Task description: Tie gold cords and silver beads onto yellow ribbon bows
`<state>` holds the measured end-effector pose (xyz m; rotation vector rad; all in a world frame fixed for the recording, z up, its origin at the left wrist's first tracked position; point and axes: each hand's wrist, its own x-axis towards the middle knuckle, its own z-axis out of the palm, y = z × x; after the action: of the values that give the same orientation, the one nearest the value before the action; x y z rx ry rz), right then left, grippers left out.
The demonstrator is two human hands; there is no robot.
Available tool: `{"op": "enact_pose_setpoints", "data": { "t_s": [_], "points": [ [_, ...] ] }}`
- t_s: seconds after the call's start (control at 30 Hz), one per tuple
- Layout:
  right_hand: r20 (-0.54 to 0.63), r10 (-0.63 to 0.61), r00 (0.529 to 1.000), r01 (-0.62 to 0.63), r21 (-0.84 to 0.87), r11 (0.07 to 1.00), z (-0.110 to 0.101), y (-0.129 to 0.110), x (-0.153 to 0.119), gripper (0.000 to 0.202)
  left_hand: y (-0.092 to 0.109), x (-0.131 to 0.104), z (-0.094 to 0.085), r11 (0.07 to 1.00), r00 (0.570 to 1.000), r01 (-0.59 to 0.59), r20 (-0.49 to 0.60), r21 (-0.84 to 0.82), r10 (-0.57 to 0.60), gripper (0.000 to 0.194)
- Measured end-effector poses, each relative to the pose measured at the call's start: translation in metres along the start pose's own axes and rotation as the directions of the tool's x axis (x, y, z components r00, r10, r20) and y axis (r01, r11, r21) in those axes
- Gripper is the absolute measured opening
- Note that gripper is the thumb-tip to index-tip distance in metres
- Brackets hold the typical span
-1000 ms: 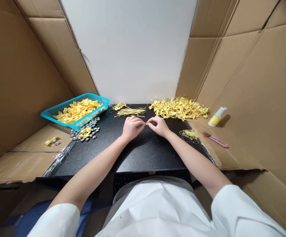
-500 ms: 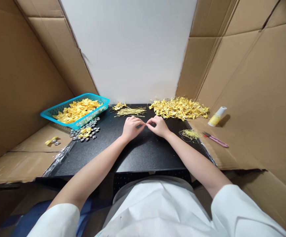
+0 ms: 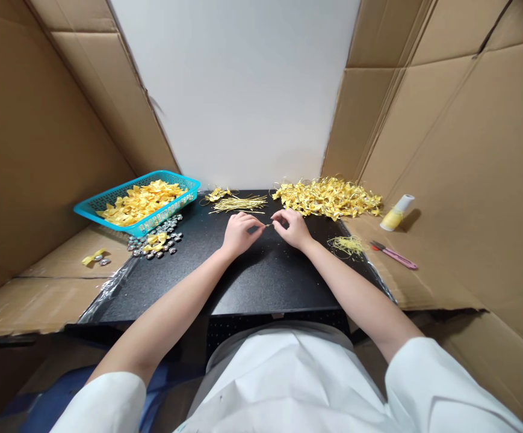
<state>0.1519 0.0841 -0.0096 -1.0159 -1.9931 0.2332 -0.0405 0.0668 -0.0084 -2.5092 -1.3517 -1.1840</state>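
Observation:
Over the middle of the black table (image 3: 252,288), my left hand (image 3: 241,233) pinches a short gold cord (image 3: 268,225) between thumb and fingertips. Close beside it, my right hand (image 3: 293,230) is also closed in a pinch at the cord's other end. Only a small stretch of cord shows between the fingertips; the rest is hidden. Just beyond my hands lies a bundle of straight gold cords (image 3: 238,205). A large heap of yellow ribbon bows with gold loops (image 3: 328,198) sits behind my right hand.
At left stands a turquoise basket (image 3: 83,207) of yellow bows (image 3: 141,201), with silver bell-like pieces (image 3: 171,225) beside it. On the right are yellow thread scraps (image 3: 348,245), pink-handled thread snips (image 3: 399,257) and a yellow thread spool (image 3: 394,218). Cardboard walls (image 3: 460,150) enclose both sides.
My right fingertips have moved slightly right, away from my left ones, so a bit of cord now shows between them. My left hand has barely moved.

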Motion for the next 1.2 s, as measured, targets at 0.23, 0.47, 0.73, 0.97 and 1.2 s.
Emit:
{"op": "enact_pose_setpoints", "data": {
  "t_s": [0.23,0.47,0.73,0.97,1.2],
  "points": [
    [0.114,-0.103,0.988,0.097,0.062,0.993,0.006,-0.001,-0.002,0.022,-0.001,0.001,0.001,0.999,0.999,-0.034,0.01,0.007,0.034,0.016],
    [0.116,-0.088,0.989,0.09,-0.009,0.996,0.011,0.001,-0.002,0.012,-0.001,0.001,0.001,0.999,0.999,-0.036,0.038,0.031,0.035,0.015],
    [0.049,-0.143,0.988,0.147,-0.091,0.985,0.008,-0.001,-0.003,0.01,-0.001,0.0,0.001,0.999,0.997,-0.041,0.061,0.034,0.039,0.012],
    [0.017,-0.17,0.985,0.171,-0.147,0.974,0.004,0.001,-0.001,0.008,-0.001,0.002,0.0,0.999,0.997,-0.014,0.071,0.043,0.011,0.012],
    [-0.058,-0.052,0.997,0.047,-0.086,0.995,-0.003,0.009,0.001,0.005,-0.003,0.002,-0.002,0.999,0.997,0.015,0.077,0.032,-0.017,0.013]
  ]
}}
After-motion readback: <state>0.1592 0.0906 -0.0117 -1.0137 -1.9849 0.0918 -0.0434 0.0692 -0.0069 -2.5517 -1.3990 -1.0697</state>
